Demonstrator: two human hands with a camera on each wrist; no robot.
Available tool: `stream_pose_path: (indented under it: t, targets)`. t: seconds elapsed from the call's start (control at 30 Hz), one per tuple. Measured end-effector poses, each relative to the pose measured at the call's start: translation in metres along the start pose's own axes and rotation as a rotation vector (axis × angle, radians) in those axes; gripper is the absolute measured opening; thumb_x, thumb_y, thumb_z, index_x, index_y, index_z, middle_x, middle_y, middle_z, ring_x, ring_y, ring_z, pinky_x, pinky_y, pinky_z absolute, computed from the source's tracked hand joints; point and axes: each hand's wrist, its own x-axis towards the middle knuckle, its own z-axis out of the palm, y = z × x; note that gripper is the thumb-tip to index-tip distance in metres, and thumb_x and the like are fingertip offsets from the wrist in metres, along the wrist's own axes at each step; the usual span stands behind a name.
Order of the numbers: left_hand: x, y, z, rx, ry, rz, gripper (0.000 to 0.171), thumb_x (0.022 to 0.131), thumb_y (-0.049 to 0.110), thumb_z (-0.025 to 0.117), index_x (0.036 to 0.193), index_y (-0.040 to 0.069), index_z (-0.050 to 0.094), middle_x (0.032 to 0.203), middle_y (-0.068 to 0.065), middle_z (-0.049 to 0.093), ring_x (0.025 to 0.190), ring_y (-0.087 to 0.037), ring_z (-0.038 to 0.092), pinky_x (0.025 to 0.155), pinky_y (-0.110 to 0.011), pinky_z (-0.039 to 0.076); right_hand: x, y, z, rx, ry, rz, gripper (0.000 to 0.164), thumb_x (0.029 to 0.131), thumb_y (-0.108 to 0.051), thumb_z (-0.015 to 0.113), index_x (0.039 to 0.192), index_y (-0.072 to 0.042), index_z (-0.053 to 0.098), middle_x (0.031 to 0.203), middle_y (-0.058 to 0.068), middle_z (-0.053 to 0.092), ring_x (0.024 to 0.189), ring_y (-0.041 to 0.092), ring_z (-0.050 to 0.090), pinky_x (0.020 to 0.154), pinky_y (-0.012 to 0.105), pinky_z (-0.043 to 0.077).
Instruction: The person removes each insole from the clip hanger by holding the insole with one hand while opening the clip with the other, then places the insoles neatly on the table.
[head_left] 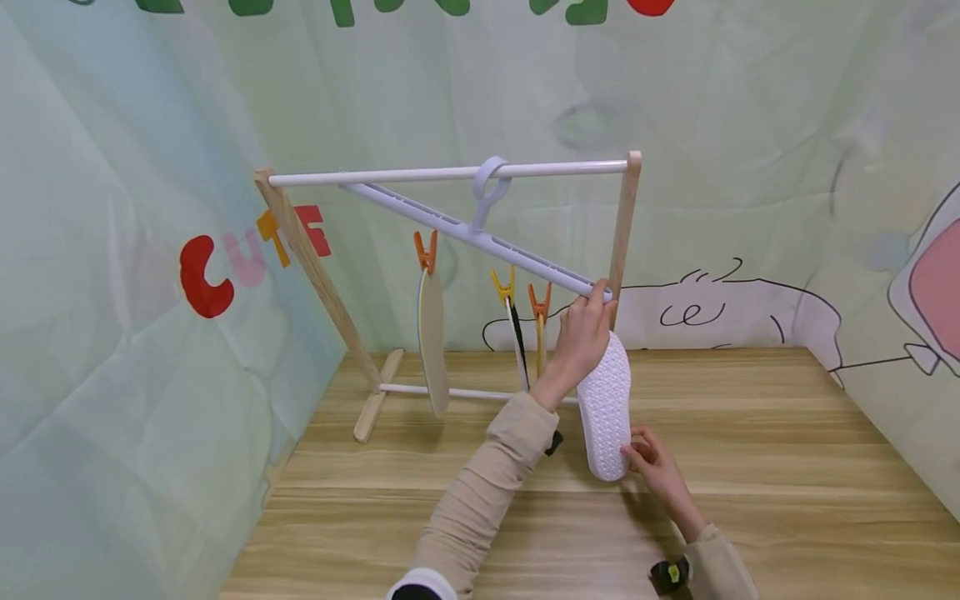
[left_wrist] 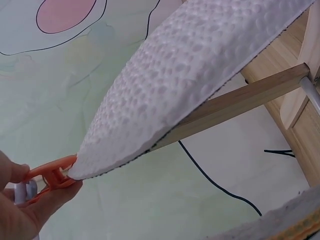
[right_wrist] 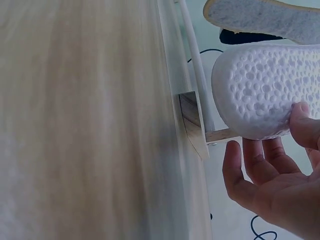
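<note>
A white insole (head_left: pixel 606 408) with a bumpy surface hangs upright below the low right end of a lavender hanger (head_left: pixel 487 237). My left hand (head_left: pixel 581 337) is at that end; the left wrist view shows its thumb and fingers pinching an orange clothespin (left_wrist: pixel 52 175) whose jaws meet the tip of the insole. My right hand (head_left: pixel 660 467) holds the insole's lower side edge, thumb on the bumpy face and fingers behind. Left along the hanger, another insole (head_left: pixel 432 342) hangs from an orange clothespin (head_left: pixel 426 250), and two more hang edge-on from a yellow clothespin (head_left: pixel 504 287) and an orange clothespin (head_left: pixel 540 302).
The hanger hooks over the white top rod (head_left: pixel 405 175) of a wooden stand and tilts down to the right. The stand's left post (head_left: pixel 322 283) ends in a foot (head_left: pixel 378 396) on the wood-grain table (head_left: pixel 787 467). A printed cloth backdrop (head_left: pixel 750 167) closes off the back and sides.
</note>
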Motion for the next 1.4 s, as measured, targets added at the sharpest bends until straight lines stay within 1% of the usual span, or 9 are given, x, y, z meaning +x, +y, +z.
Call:
stream_pose_path:
  t: [0.23,0.37,0.43,0.5,0.63,0.73,0.87,1.17,1.4]
  targets:
    - [0.000,0.000,-0.001,0.019,0.004,0.008,0.028,0.092,0.014,0.045,0.115,-0.001,0.051,0.084,-0.013,0.065,0.070,-0.020,0.062,0.056,-0.027,0.047,-0.002,0.004,-0.003,-0.034,0.023,0.047,0.021,0.086,-0.002,0.052,0.102,0.006,0.039,0.072,-0.010,0.056,0.069,-0.001,0.054,0.063,0.020,0.049]
    - [0.001,-0.001,-0.002,0.005,0.002,0.010,0.028,0.092,0.013,0.046,0.115,-0.002,0.051,0.084,-0.013,0.065,0.069,-0.020,0.061,0.054,-0.026,0.046,-0.001,0.005,-0.005,-0.052,0.033,0.066,0.023,0.087,-0.003,0.051,0.104,0.007,0.039,0.074,-0.013,0.056,0.070,-0.002,0.054,0.064,0.019,0.049]
    - [0.002,-0.001,-0.001,0.000,-0.002,0.011,0.028,0.092,0.012,0.045,0.115,-0.002,0.051,0.084,-0.013,0.065,0.068,-0.019,0.061,0.054,-0.025,0.046,-0.001,0.004,-0.007,-0.053,0.033,0.079,0.023,0.088,-0.003,0.051,0.105,0.007,0.038,0.076,-0.011,0.057,0.071,-0.003,0.054,0.065,0.018,0.049]
    - [0.002,-0.001,-0.001,-0.001,-0.002,0.013,0.027,0.092,0.012,0.045,0.115,-0.002,0.051,0.083,-0.013,0.064,0.068,-0.020,0.061,0.054,-0.026,0.046,-0.001,0.003,-0.010,-0.065,0.038,0.088,0.023,0.088,-0.002,0.050,0.105,0.007,0.038,0.078,-0.006,0.058,0.071,-0.003,0.054,0.065,0.018,0.049]
    - [0.002,0.000,0.000,-0.007,-0.001,0.017,0.028,0.092,0.012,0.045,0.115,-0.002,0.051,0.083,-0.013,0.064,0.069,-0.021,0.061,0.056,-0.028,0.048,-0.003,-0.004,-0.017,-0.109,0.057,0.091,0.022,0.088,-0.001,0.050,0.105,0.007,0.039,0.085,0.009,0.061,0.071,-0.004,0.053,0.065,0.018,0.049]
    - [0.003,0.001,-0.001,-0.008,0.002,0.014,0.028,0.092,0.012,0.045,0.115,-0.002,0.051,0.083,-0.013,0.064,0.069,-0.021,0.062,0.056,-0.029,0.048,-0.005,-0.011,-0.023,-0.146,0.059,0.070,0.022,0.088,-0.002,0.050,0.105,0.007,0.040,0.089,0.019,0.061,0.072,-0.005,0.052,0.065,0.018,0.049]
    - [0.003,0.001,-0.001,-0.008,0.000,0.009,0.027,0.092,0.012,0.045,0.114,-0.003,0.051,0.083,-0.014,0.064,0.069,-0.022,0.062,0.056,-0.029,0.048,-0.008,-0.018,-0.029,-0.178,0.051,0.026,0.022,0.087,-0.002,0.051,0.104,0.008,0.041,0.092,0.028,0.059,0.073,-0.005,0.052,0.065,0.019,0.049]
    - [0.003,0.001,-0.001,0.020,0.005,0.001,0.027,0.092,0.014,0.046,0.113,-0.002,0.052,0.083,-0.014,0.065,0.069,-0.022,0.063,0.056,-0.029,0.049,-0.012,-0.026,-0.043,-0.314,0.079,0.020,0.020,0.086,-0.003,0.054,0.103,0.004,0.046,0.091,0.029,0.062,0.068,-0.005,0.052,0.062,0.021,0.049]
    - [0.003,0.001,0.000,0.015,0.011,-0.010,0.027,0.092,0.014,0.046,0.113,-0.002,0.052,0.083,-0.015,0.065,0.070,-0.024,0.063,0.057,-0.031,0.050,-0.014,-0.031,-0.050,-0.358,0.072,0.014,0.020,0.086,-0.005,0.054,0.104,0.002,0.047,0.093,0.029,0.062,0.069,-0.005,0.053,0.062,0.023,0.049]
